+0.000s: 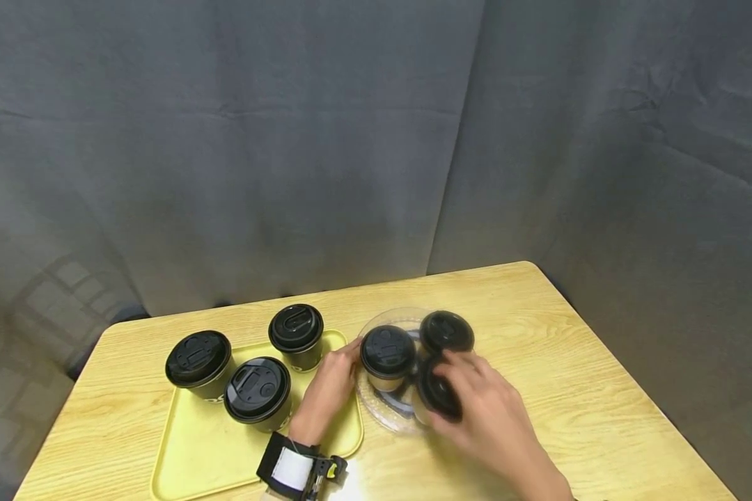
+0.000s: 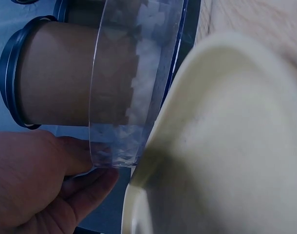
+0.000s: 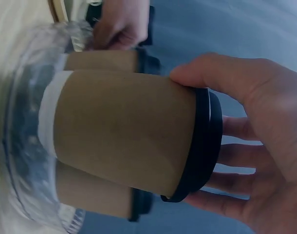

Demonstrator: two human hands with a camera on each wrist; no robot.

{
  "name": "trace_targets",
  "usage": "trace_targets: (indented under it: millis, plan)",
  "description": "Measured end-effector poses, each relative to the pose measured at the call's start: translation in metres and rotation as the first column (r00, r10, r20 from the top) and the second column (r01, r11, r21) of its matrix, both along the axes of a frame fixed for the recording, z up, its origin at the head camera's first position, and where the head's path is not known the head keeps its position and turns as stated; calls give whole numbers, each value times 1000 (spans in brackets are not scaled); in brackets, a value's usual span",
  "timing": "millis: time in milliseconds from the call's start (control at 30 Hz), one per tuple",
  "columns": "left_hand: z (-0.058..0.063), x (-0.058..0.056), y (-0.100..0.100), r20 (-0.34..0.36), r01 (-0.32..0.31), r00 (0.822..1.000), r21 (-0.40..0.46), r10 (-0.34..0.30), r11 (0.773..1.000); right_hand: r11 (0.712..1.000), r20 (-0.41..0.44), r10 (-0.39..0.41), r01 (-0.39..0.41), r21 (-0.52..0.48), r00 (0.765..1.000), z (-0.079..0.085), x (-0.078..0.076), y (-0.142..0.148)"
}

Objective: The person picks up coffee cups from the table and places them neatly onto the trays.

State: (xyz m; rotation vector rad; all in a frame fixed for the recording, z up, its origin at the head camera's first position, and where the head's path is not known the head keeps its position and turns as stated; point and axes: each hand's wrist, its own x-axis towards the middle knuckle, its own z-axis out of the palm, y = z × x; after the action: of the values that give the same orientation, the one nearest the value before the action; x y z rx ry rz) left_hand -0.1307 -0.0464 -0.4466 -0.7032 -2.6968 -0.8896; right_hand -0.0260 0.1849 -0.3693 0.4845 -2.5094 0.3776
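Note:
My right hand (image 1: 491, 410) grips a paper coffee cup (image 3: 124, 131) by its black lid end, thumb on one side and fingers on the other. The cup tilts over a round clear plastic dish (image 1: 371, 410), its white base beside the dish's wall in the right wrist view. Two more lidded cups stand in that dish, one at the left (image 1: 387, 356) and another at the back right (image 1: 446, 332). My left hand (image 1: 327, 383) pinches the dish's left rim between thumb and fingers, as the left wrist view shows.
A yellow tray (image 1: 194, 456) lies left of the dish, close against it under my left forearm. Three black-lidded cups stand on it: one at left (image 1: 198, 358), one in front (image 1: 258, 391), one behind (image 1: 296, 328). Grey curtains (image 1: 288, 139) hang behind the wooden table (image 1: 601, 417).

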Motion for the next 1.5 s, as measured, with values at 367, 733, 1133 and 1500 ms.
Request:
trace_targets:
  millis: [367,733,1133,1500]
  plan:
    - [-2,-2,2,-41,5,999,-20,-6,1000,1000,38,-10,9,19,999,-20,-6,-10]
    - [-3,-4,1,-79,7,997,5,-7,1000,999,31,-11,10,39,999,-21,-11,-13]
    - [-3,-4,1,-74,0,997,10,0,1000,998,55,-18,14,65,998,-20,-12,-15]
    - [-5,0,0,-37,-25,999,81,28,996,997,104,-15,8,71,994,-21,-10,-14]
